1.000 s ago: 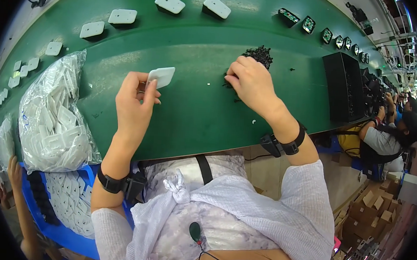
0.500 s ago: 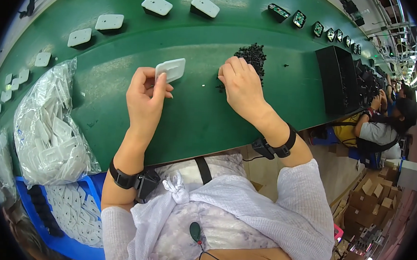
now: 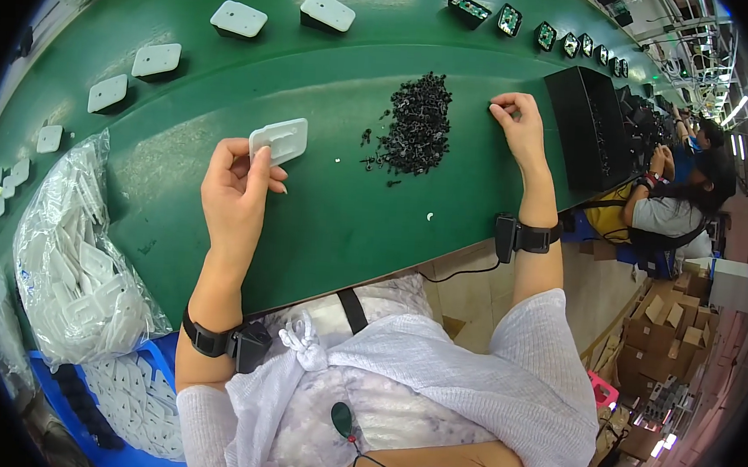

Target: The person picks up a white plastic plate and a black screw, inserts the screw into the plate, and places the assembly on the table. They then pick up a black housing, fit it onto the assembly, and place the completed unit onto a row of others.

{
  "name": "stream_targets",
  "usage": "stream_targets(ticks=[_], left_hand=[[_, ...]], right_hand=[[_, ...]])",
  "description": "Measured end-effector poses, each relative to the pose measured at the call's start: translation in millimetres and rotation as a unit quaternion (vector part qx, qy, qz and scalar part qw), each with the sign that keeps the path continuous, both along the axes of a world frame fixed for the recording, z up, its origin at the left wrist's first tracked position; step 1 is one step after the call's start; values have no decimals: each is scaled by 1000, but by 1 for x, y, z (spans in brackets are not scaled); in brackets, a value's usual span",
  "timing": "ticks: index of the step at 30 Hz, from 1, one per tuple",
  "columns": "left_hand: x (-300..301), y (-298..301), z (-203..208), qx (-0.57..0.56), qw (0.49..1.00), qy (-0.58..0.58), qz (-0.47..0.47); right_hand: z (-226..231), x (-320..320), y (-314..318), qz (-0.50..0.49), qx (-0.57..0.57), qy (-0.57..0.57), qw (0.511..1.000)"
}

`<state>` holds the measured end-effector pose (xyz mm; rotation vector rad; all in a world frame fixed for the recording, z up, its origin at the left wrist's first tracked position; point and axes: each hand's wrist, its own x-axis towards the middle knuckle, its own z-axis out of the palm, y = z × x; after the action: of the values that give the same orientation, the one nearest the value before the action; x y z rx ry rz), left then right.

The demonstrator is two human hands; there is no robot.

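My left hand (image 3: 238,172) pinches a thin white plastic cover (image 3: 278,143) with rounded corners, held up above the green table (image 3: 339,231). My right hand (image 3: 520,122) is at the far side of the table, right of a heap of small black plastic parts (image 3: 416,124). Its thumb and forefinger close on a tiny black part (image 3: 492,105), of which only a speck shows. A few loose black pieces lie at the heap's left and near edges.
White-topped housings (image 3: 327,12) line the back and left. Black housings with green circuit boards (image 3: 509,20) run along the back right. A black box (image 3: 583,127), a clear bag of white covers (image 3: 86,257) and a blue bin (image 3: 157,357) flank me. Co-workers (image 3: 677,185) sit at right.
My right hand has moved right, off the black heap, to where a stray black part lay. The whole heap now shows. My left hand still holds the cover, and the view has shifted somewhat.
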<state>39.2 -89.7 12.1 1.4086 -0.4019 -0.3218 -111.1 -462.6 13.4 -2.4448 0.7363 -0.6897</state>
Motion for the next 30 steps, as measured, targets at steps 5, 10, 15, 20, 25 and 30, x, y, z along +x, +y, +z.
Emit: stream_targets(ticks=[5, 10, 15, 20, 25, 30], left_hand=[[-3, -1, 3, -19, 998, 44, -27], [-7, -5, 11, -38, 999, 35, -9], [-7, 0, 2, 15, 996, -82, -19], [-7, -2, 10, -24, 993, -116, -13], [-5, 4, 14, -15, 990, -142, 13], [-3, 6, 11, -57, 994, -96, 21]], right_hand=[[-10, 0, 1, 44, -66, -9, 997], [-1, 14, 43, -21, 92, -45, 994], [34, 55, 162, 254, 391, -127, 875], [42, 83, 207, 331, 429, -79, 837], [42, 92, 224, 332, 386, -61, 858], [41, 93, 224, 340, 250, -72, 904]])
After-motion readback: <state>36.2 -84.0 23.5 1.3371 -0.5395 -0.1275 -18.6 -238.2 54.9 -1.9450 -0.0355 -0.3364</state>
